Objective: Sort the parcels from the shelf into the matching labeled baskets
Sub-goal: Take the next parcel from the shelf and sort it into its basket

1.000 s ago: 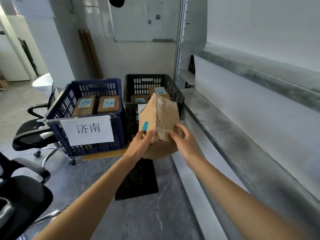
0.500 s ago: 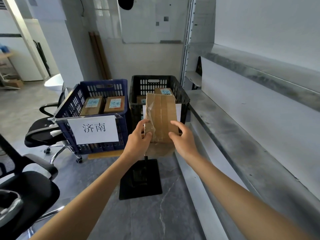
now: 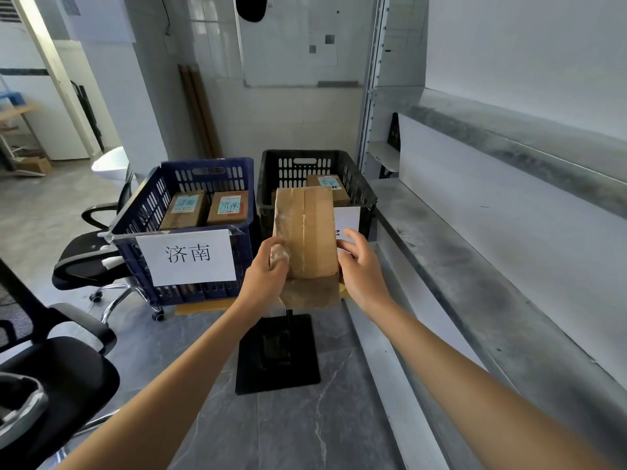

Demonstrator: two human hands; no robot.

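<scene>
Parcel (image 3: pixel 303 232) is a brown box wrapped in clear tape, held up in the air with its long side pointing away, right in front of the near rim of the black basket (image 3: pixel 364 195). It's not inside the basket. The left hand (image 3: pixel 266 269) has its fingers curled round the box's left edge, clamped on it along with a bit of loose wrap. The right hand (image 3: pixel 361 266) grips the right edge, thumb on top and fingers bent against the side.

The black basket has another parcel (image 3: pixel 327 183) in it with a blue sticker, at the far side. Its white sign (image 3: pixel 347 218) hangs on the near wall, mostly hidden behind the held box, so I can't read it.

The blue basket (image 3: pixel 135 212) sits just left of the black one, touching or nearly so. It holds two labelled boxes (image 3: pixel 185 210) side by side, and the paper sign (image 3: pixel 186 257) on its near wall reads 济南.

The grey shelf (image 3: pixel 475 266) runs along the right. There's an office chair (image 3: pixel 84 259) left of the blue basket, and a black stand base (image 3: pixel 278 354) on the floor below the hands.
</scene>
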